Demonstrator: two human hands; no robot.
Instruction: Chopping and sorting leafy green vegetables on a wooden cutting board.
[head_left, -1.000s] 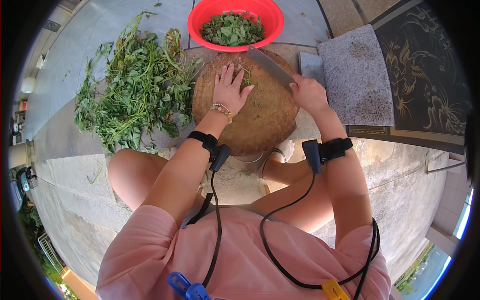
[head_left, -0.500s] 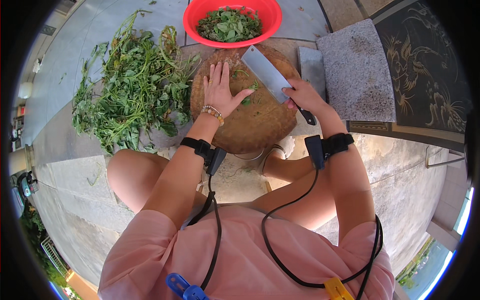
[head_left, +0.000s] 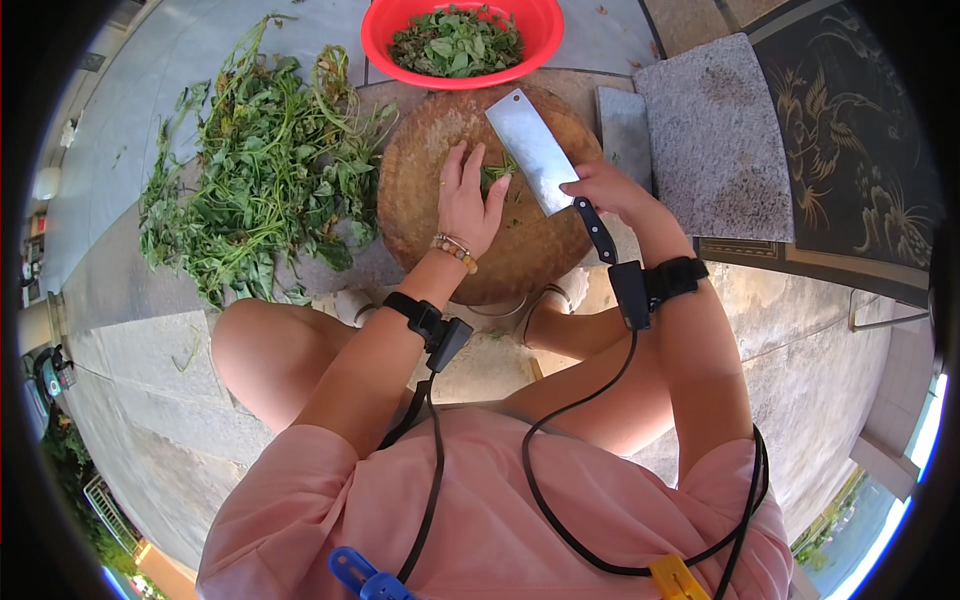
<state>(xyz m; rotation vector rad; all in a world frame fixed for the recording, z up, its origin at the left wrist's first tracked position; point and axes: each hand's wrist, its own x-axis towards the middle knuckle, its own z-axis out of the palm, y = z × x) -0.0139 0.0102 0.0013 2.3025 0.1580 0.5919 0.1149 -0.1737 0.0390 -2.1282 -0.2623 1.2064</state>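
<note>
A round wooden chopping block (head_left: 425, 235) stands in front of me. In my right hand (head_left: 612, 190) is a cleaver (head_left: 532, 150), its broad blade over the block's right side and its black handle pointing back toward my wrist. My left hand (head_left: 466, 208) rests low over the middle of the block, fingers stretched with the thumb apart. A small bit of chopped greens (head_left: 494, 178) lies against its fingers and thumb; the palm side is hidden. Beyond the block, a red basin (head_left: 378, 52) contains cut green leaves (head_left: 460, 48).
A large heap of leafy stems (head_left: 265, 170) lies left of the block. To the right are a small grey stone slab (head_left: 623, 130), a speckled stone block (head_left: 712, 140) and a dark panel with gold bird drawings (head_left: 840, 130). Cables (head_left: 436, 460) run from both wrist straps.
My left hand has moved right and nearer to me, drawing in its fingers beside the greens bit. The cleaver has turned slightly, showing more of its blade face.
</note>
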